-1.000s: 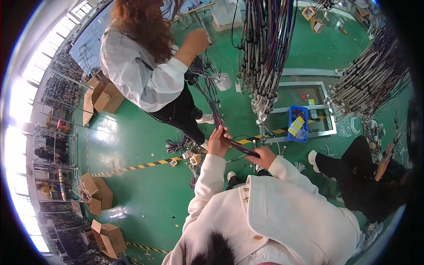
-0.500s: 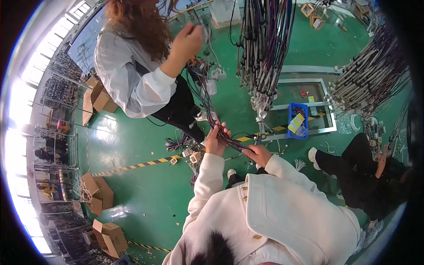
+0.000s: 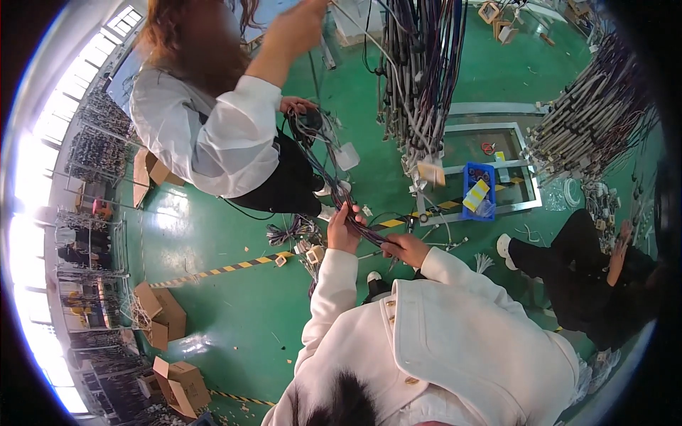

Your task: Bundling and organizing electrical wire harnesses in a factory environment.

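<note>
My left hand (image 3: 344, 231) is closed around a bundle of dark cables (image 3: 366, 231) in front of my body. Farther along the same bundle, my right hand (image 3: 406, 250) grips it between thumb and fingers. From my left hand the cables run up and away to a co-worker in a white top (image 3: 206, 135), whose lower hand (image 3: 297, 105) holds their far part. A white rectangular connector (image 3: 347, 156) dangles there. The co-worker's other hand (image 3: 297, 30) is raised, with a pale cable (image 3: 359, 27) stretching from near it toward the hanging harnesses.
Thick cable harnesses (image 3: 419, 85) hang ahead, with more (image 3: 597, 106) at the right. A blue bin (image 3: 479, 192) stands by a metal frame (image 3: 517, 145). More cables (image 3: 295, 231) lie on the green floor (image 3: 234, 305). Another person in black (image 3: 568, 284) is at right; cardboard boxes (image 3: 167, 312) stand left.
The co-worker's raised hand has gone higher, and the pale cable now spans toward the hanging harnesses. My hands have shifted slightly left, still on the bundle.
</note>
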`<state>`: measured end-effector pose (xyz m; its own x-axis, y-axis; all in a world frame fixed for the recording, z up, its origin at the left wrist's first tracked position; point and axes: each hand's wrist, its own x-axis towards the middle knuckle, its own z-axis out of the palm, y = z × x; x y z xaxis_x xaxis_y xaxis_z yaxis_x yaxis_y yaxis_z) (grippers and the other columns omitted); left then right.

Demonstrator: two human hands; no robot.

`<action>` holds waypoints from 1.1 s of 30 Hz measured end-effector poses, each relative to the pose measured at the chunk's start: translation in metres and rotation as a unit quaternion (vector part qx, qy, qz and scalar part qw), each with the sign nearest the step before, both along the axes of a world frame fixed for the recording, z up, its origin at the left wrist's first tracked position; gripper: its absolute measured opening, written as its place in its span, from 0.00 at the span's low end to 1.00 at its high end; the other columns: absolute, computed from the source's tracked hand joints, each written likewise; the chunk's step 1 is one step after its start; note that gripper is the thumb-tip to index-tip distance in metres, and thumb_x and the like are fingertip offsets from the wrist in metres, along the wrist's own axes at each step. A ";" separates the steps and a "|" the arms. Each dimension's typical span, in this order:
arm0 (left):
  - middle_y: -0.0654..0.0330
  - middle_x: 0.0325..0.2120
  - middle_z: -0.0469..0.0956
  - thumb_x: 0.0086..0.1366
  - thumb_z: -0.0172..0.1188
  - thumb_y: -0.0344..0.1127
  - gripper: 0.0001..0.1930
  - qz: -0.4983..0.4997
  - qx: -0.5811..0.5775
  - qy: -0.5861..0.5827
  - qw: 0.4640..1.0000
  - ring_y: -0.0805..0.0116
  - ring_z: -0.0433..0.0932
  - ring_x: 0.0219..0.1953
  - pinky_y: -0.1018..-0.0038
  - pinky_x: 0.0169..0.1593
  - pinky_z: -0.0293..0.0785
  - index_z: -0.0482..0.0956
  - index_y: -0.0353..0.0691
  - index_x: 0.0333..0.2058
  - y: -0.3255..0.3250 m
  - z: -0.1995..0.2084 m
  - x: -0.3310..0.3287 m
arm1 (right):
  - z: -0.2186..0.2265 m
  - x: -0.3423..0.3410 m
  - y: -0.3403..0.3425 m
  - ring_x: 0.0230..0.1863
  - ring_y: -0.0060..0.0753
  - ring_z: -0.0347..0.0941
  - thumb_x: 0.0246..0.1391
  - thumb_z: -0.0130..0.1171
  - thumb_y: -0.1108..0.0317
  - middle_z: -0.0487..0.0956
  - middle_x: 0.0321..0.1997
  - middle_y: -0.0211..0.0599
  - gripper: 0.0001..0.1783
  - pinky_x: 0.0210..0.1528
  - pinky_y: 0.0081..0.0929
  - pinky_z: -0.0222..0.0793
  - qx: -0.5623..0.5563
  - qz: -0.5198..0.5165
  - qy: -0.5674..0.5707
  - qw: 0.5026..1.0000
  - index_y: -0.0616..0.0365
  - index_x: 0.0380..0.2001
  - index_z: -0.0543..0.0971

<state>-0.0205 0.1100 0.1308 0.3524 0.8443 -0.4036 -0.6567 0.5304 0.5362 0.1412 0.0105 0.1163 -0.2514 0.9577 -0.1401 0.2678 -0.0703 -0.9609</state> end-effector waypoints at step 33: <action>0.63 0.25 0.71 0.62 0.48 0.34 0.05 0.040 0.050 0.100 0.993 0.77 0.64 0.20 0.80 0.24 0.62 0.69 0.40 0.35 -0.019 0.009 -0.036 | -0.021 -0.022 0.006 0.47 0.47 0.68 0.50 0.50 0.48 0.72 0.45 0.49 0.29 0.50 0.34 0.62 0.039 0.137 0.011 0.990 0.61 0.47 0.68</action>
